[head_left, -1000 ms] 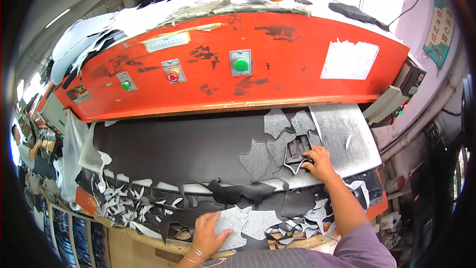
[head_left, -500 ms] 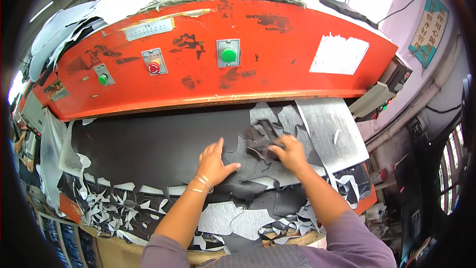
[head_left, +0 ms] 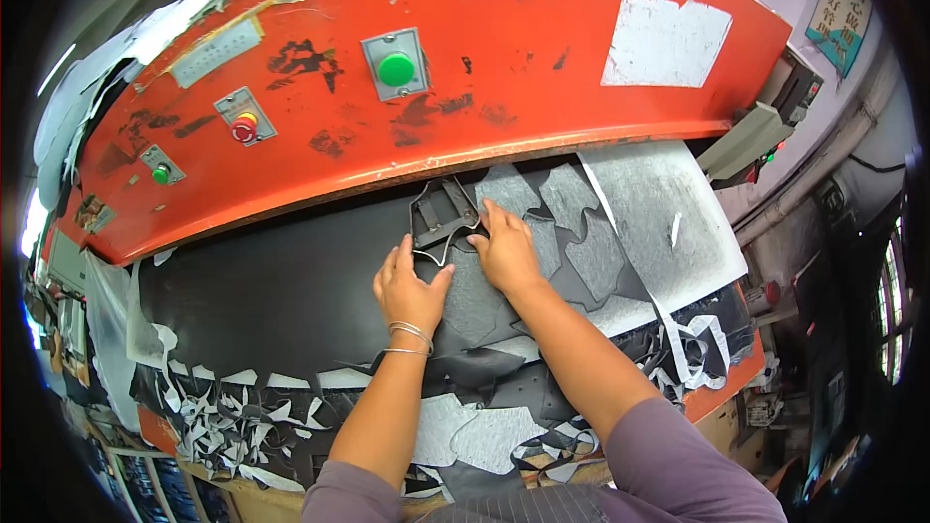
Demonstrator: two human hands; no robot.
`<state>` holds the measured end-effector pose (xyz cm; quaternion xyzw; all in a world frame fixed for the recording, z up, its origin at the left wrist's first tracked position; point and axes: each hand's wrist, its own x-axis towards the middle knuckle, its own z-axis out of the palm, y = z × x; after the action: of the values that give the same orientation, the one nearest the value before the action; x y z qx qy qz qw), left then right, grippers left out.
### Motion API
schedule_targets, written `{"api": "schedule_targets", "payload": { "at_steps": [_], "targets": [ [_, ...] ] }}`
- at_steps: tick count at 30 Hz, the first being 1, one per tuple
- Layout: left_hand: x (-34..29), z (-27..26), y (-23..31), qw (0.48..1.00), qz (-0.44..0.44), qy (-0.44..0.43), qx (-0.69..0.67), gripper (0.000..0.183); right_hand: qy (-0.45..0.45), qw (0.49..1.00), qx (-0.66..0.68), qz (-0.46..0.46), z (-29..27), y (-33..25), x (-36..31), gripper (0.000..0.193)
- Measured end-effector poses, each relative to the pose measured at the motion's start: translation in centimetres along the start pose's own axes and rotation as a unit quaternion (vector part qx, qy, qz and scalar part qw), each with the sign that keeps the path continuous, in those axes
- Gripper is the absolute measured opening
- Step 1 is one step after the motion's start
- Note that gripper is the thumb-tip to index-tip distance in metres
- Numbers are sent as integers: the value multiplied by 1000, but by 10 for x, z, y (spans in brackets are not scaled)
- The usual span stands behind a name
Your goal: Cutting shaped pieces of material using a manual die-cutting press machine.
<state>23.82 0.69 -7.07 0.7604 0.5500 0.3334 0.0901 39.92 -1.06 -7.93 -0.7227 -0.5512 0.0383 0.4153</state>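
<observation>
Near-left of the metal frame (head_left: 442,233), my left fingers (head_left: 395,266) stand apart; at its right edge, my right fingers (head_left: 506,223), grip unclear

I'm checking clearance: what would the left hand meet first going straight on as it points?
Probably the metal frame, which the left hand seems to touch; beyond it is the red machine, though depth is unclear.
</observation>
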Motion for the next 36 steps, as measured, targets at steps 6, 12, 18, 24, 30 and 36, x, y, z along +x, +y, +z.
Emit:
{"api": "schedule_targets", "payload": {
  "at_steps": [6,12,18,24,30,36],
  "targets": [
    [8,12,2,1000,18,23,-9,77,-2,1000,-6,-2,-7,4,13,70],
    [13,10,5,998,-24,-41,-41,78,-2,1000,2,5,-2,14,16,72],
    [13,-4,6,1000,14,0,-11,79,-7,1000,-22,-7,-6,1,16,72],
    [-9,-23,-7,999,-5,-39,-37,89,-19,999,-46,-11,-2,-11,-11,73],
    [-22,-104,-54,962,-73,-26,-262,71,8,987,-158,9,-38,-52,-46,70],
    [26,-303,-169,931,-105,291,-195,30,49,974,219,-33,-117,-180,-53,48]
  ]
}}
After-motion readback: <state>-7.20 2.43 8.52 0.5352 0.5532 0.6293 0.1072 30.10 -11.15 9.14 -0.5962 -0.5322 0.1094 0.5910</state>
